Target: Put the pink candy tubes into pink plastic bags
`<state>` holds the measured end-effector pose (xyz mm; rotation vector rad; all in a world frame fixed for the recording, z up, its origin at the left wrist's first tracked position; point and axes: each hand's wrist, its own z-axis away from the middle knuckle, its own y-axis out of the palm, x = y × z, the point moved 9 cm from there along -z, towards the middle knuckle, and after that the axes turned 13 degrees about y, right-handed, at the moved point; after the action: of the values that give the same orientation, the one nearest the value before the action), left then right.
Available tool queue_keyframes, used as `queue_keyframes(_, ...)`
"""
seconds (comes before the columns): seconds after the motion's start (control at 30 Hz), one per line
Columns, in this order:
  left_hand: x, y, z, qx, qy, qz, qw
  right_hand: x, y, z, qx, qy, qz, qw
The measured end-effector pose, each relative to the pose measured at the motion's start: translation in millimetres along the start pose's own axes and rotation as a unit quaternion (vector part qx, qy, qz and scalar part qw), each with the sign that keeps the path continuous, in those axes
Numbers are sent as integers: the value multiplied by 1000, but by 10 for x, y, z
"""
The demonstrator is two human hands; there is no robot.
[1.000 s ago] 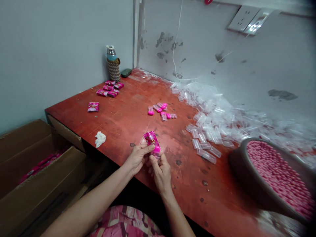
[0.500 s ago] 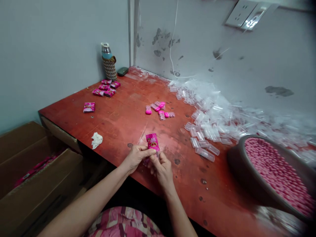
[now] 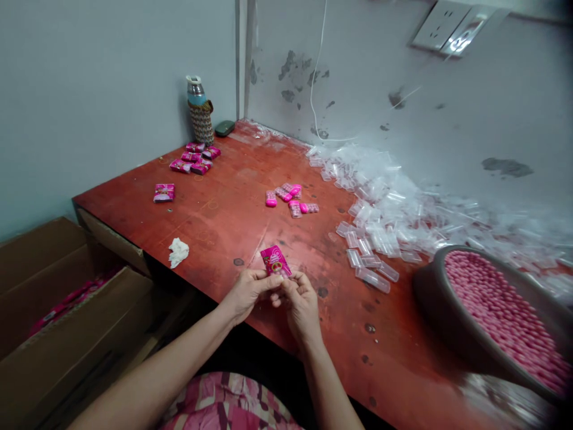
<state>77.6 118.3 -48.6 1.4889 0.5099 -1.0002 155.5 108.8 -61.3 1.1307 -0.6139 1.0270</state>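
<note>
Both hands meet over the table's near edge, pinching a pink printed candy packet [image 3: 276, 261] between them. My left hand [image 3: 248, 294] is closed on its left and lower side, thumb across the front. My right hand [image 3: 301, 300] has its thumb and fingers closed at the packet's lower right corner. The packet's lower end is hidden by the fingers. Beyond it lie several small clear tubes with pink caps [image 3: 294, 209], filled with pink beads. More pink packets [image 3: 191, 157] lie in a group at the far left, with a single packet [image 3: 164, 192] nearer.
A heap of clear plastic tubes [image 3: 380, 221] covers the right side of the red table [image 3: 215, 221]. A dark bowl [image 3: 430, 298] of pink beads stands at the right. White crumpled tissue [image 3: 178, 252], a bottle in a knitted cover [image 3: 200, 122] and a cardboard box [image 3: 85, 334] are leftward.
The packet has turned and tilted to the left in my hands, showing more of its front. My right hand has shifted slightly right and up. The view has moved slightly.
</note>
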Motion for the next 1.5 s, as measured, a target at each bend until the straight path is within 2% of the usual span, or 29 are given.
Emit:
queue_keyframes(0.07,-42,10,44,17,-5,-8,1000,-23,75,-30,7,7,5,1000)
queue_keyframes(0.13,-175,-85,118,4,2,-18,1000,-55,192,-42,30,19,21,999)
queue_keyframes(0.17,-297,-204,170,-28,20,-17,999,-68,247,-40,42,25,30,998)
queue_keyframes(0.23,-678,-597,333,-140,107,-10,984,-84,323,-29,60,34,51,996)
queue_keyframes(0.3,-1169,-1086,621,-263,245,-19,933,-90,325,-25,57,39,71,995)
queue_keyframes(0.37,-1580,-1520,957,-359,351,-94,859,-105,283,-35,45,45,90,994)
queue_keyframes(0.4,-1724,-1680,1084,-392,379,-158,823,-120,262,-43,39,49,96,993)
queue_keyframes(0.47,-1880,-1859,1154,-415,368,-357,752,-155,236,-52,32,57,104,992)
queue_keyframes(0.5,-1881,-1882,1079,-394,341,-466,715,-172,234,-50,31,61,108,992)
queue_keyframes(0.57,-1725,-1869,800,-304,273,-648,642,-190,239,-31,31,65,115,991)
queue_keyframes(0.63,-1491,-1853,546,-219,231,-746,585,-177,215,3,26,65,121,990)
queue_keyframes(0.67,-1409,-1858,473,-202,224,-770,562,-158,180,23,19,63,123,990)
queue_keyframes(0.73,-1329,-1883,414,-202,215,-796,528,-97,62,62,-3,55,123,991)
queue_keyframes(0.8,-1326,-1875,428,-215,215,-804,511,-23,-101,99,-34,44,119,991)
queue_keyframes(0.87,-1346,-1765,461,-224,230,-801,505,37,-252,127,-60,34,116,991)
queue_keyframes(0.9,-1342,-1656,468,-222,247,-795,507,57,-310,135,-69,31,116,990)
queue_keyframes(0.97,-1245,-1327,425,-186,289,-776,529,79,-379,141,-79,27,119,989)
queue_keyframes(1.0,-1141,-1117,370,-146,309,-763,549,84,-391,140,-81,27,121,989)
queue_keyframes(1.1,-577,-470,110,59,301,-721,621,85,-373,137,-74,28,126,989)
queue_keyframes(1.17,-278,-234,-12,121,276,-691,657,90,-369,143,-70,27,129,989)
queue_keyframes(1.23,-115,-161,-94,131,261,-671,682,93,-399,152,-71,26,129,989)
queue_keyframes(1.3,-58,-189,-136,118,257,-655,701,89,-451,151,-76,27,128,988)
queue_keyframes(1.4,-66,-264,-145,96,256,-627,730,74,-494,115,-83,25,134,987)
queue_keyframes(1.5,-125,-247,-108,75,263,-588,761,92,-446,48,-96,0,127,987)
